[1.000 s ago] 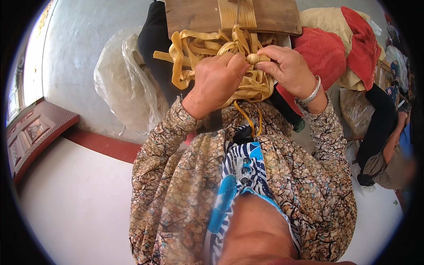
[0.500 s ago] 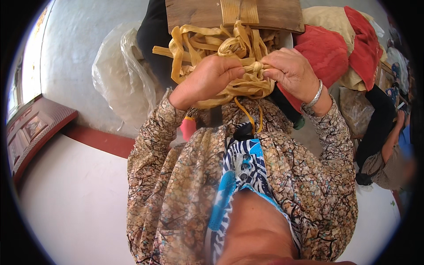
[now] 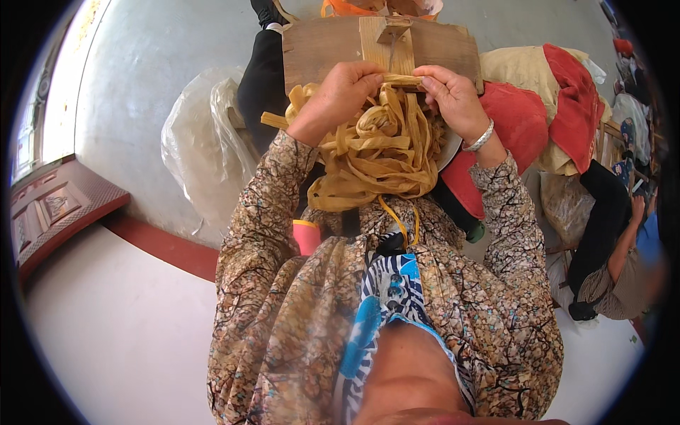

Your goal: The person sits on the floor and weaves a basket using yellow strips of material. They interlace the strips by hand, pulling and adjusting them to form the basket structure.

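We've got our patterned jacket [image 3: 283,319] filling bottom centre, yellow cord [image 3: 399,221] just above it mid-frame. Next out: heap of tan strips [image 3: 386,166], upper centre, loosely looped, one coiled bundle in it. Metal bowl [image 3: 452,145] rim shows at the heap's right; we can't tell how much of the heap sits inside.

Both our hands are at the heap's far edge, close together. Left hand [image 3: 345,93] has its fingers closed on one end of a tan strip [image 3: 401,80]; right hand [image 3: 453,99], bracelet [image 3: 482,136] on the wrist, pinches the other side, thumb against fingers. Strip runs about level between them, upper centre.

Red cloth [image 3: 513,120] just right of our right hand. Clear plastic bag [image 3: 205,142] upper left, well apart from our left. Wooden board [image 3: 319,53] beyond the hands, block [image 3: 393,28] on its middle. Farther: another person [image 3: 616,287] at right edge, orange bag [image 3: 347,7] at top centre.
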{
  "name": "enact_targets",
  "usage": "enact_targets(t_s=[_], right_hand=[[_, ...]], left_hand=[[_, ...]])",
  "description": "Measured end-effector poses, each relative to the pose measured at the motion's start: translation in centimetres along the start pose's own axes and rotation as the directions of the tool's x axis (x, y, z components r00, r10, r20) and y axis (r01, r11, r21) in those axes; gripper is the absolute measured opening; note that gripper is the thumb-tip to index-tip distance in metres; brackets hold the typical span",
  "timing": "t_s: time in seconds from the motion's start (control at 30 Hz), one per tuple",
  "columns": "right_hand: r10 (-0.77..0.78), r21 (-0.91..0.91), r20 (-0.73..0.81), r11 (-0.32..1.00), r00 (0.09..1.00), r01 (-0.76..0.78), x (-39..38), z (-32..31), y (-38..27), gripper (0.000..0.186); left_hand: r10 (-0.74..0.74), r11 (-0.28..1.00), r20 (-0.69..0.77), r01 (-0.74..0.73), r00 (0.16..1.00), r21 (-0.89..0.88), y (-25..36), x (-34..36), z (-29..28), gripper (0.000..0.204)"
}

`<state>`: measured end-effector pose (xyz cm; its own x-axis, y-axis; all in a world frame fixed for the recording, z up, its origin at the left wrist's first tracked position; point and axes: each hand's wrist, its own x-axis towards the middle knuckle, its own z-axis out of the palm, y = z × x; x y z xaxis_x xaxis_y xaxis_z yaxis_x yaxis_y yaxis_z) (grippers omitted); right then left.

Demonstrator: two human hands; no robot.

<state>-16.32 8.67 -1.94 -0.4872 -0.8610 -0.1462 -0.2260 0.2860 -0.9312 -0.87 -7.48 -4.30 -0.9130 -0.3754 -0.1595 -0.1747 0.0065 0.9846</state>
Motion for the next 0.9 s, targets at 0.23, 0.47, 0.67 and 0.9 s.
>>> enact_targets(t_s=[0.23, 0.47, 0.67, 0.9], right_hand=[[-0.05, -0.017, -0.117, 0.999, 0.992, 0.049, 3.4, 1.2, 2.6, 0.018], [-0.187, -0.351, -0.091, 0.925, 0.978, 0.144, 4.4, 0.8, 4.1, 0.015], [-0.366, -0.74, -0.048, 0.638, 0.929, 0.213, 0.5, -1.9, 5.8, 0.013], [-0.692, -0.725, -0.107, 0.546, 0.714, 0.42, -1.5, 2.5, -3.4, 0.018]], left_hand=[[-0.039, 0.998, -0.11, 0.033, 0.993, -0.058, -2.4, 3.4, -1.0, 0.017], [0.194, 0.847, -0.251, -0.033, 0.948, 0.53, -3.1, 4.7, -0.1, 0.018], [0.248, 0.795, -0.309, -0.01, 0.918, 0.607, -4.2, 2.1, -1.0, 0.018], [-0.063, 0.862, 0.093, 0.101, 0.994, -0.497, 2.8, -2.9, 5.2, 0.02]])
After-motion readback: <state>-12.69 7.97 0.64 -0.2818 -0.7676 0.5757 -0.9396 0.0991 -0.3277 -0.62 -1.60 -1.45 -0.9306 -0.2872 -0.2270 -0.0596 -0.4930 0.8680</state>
